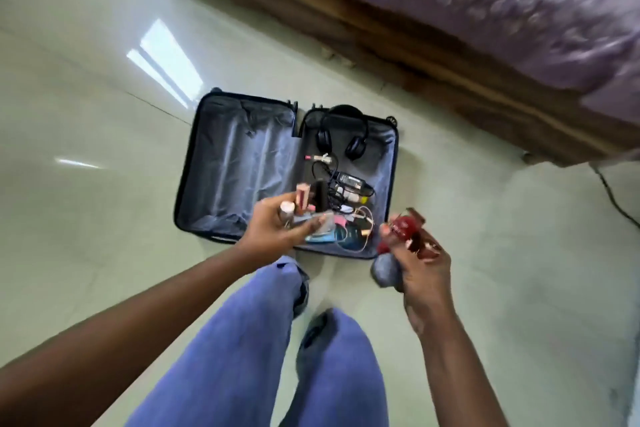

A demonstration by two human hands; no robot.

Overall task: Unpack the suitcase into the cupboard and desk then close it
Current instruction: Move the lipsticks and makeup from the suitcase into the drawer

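Both hands [277, 224] [424, 265] hold toiletries above the open suitcase [242, 163].

Head cam, standing height, tilted down at floor [86, 114]; hands near, one view only.

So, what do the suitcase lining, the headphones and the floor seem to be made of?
Suitcase lining: thin grey-blue woven fabric, slightly shiny, judging by its creases and soft sheen.
Headphones: probably black plastic with padded ear cups; the finish looks matt, but they are small in the picture.
Floor: polished pale tile or stone, since it mirrors window light and shows a thin joint line.
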